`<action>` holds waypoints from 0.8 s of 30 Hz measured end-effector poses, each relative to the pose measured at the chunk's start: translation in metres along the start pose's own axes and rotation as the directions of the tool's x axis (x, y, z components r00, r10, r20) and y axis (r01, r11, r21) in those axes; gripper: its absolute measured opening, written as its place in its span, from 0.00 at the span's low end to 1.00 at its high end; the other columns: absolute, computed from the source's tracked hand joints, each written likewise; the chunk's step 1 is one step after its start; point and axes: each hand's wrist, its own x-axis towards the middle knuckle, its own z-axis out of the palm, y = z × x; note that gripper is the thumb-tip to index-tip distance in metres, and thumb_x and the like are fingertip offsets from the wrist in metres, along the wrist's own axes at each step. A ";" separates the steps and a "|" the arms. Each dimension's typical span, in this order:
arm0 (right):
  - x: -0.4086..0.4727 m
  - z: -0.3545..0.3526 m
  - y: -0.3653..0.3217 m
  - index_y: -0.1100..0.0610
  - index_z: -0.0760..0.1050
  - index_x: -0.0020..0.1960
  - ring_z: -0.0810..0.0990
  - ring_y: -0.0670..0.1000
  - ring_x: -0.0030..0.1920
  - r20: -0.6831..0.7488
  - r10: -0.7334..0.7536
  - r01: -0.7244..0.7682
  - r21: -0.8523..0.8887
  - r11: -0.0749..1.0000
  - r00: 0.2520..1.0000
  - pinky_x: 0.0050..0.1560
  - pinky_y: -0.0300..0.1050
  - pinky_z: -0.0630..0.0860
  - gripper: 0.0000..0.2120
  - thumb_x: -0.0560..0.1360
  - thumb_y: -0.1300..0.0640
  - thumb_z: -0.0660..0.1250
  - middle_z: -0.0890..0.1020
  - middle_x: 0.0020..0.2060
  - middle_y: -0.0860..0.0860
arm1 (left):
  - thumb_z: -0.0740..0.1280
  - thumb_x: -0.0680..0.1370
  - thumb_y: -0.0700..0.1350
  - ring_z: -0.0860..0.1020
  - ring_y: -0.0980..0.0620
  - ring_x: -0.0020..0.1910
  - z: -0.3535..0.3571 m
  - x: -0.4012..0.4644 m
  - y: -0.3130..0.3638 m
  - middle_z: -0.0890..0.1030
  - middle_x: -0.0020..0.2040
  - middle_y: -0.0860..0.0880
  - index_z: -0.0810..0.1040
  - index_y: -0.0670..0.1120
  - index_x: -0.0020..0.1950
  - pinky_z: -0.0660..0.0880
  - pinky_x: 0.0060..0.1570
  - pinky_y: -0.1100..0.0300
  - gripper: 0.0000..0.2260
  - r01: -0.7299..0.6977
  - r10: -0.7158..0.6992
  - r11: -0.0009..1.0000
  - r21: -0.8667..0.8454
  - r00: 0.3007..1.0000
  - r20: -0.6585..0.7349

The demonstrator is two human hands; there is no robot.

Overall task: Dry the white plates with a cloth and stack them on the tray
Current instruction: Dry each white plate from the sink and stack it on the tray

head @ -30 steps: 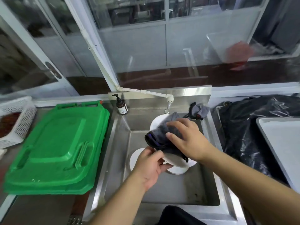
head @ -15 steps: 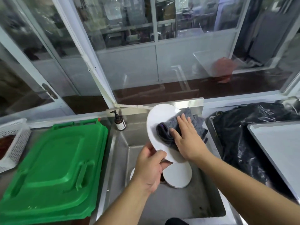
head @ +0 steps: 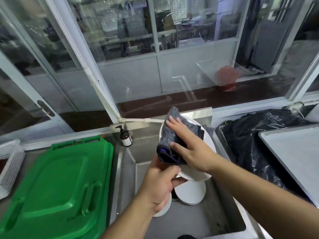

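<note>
The left hand [head: 159,182] holds a white plate [head: 208,149] tilted above the sink [head: 198,219], its grip closed round the plate's lower rim, thumb on the near face. The right hand [head: 191,147] lies flat, fingers straight and spread, pressing a grey cloth [head: 172,140] against the plate's face; the cloth covers most of the plate's left side and folds over at its lower end, just above the left thumb.

Two more white plates lie in the sink basin under the hands: one [head: 190,193] near the middle, overlapped from above by the held plate, and one [head: 164,208] mostly hidden behind the left wrist. That makes three plates in view.

The tray [head: 293,152], pale grey, sits at the right edge of the desk, partly over a black plastic bag [head: 250,144] that lies between it and the sink. A brown pump bottle [head: 125,138] stands at the sink's far left corner. A green lid [head: 57,187] covers the desk left of the sink, and a white basket [head: 12,163] sits at the left edge. A white pipe [head: 138,120] runs along the back towards the plate.
</note>
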 end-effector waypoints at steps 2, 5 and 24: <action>0.015 -0.008 0.000 0.51 0.59 0.85 0.44 0.42 0.85 -0.010 -0.086 0.084 -0.098 0.992 0.996 0.82 0.36 0.44 0.32 0.85 0.55 0.67 0.56 0.84 0.42 | 0.65 0.72 0.32 0.85 0.42 0.58 0.001 -0.002 0.005 0.84 0.62 0.38 0.79 0.47 0.68 0.84 0.54 0.41 0.25 -0.001 0.001 1.000 0.008 1.000 0.009; 0.040 -0.015 0.005 0.52 0.61 0.84 0.49 0.48 0.85 -0.141 -0.077 0.043 -0.229 0.972 0.987 0.84 0.45 0.46 0.31 0.83 0.51 0.65 0.59 0.83 0.45 | 0.66 0.71 0.32 0.85 0.45 0.54 0.003 -0.003 0.015 0.86 0.59 0.42 0.80 0.50 0.66 0.84 0.49 0.46 0.26 -0.015 0.015 1.000 -0.006 1.000 0.021; 0.007 -0.041 0.039 0.58 0.84 0.55 0.90 0.61 0.46 -0.104 0.739 -0.506 0.665 0.549 0.666 0.51 0.62 0.86 0.15 0.77 0.46 0.77 0.90 0.45 0.57 | 0.67 0.69 0.32 0.86 0.41 0.56 -0.004 -0.001 0.016 0.84 0.65 0.43 0.84 0.56 0.63 0.84 0.48 0.43 0.28 -0.051 0.046 0.994 -0.098 0.998 -0.052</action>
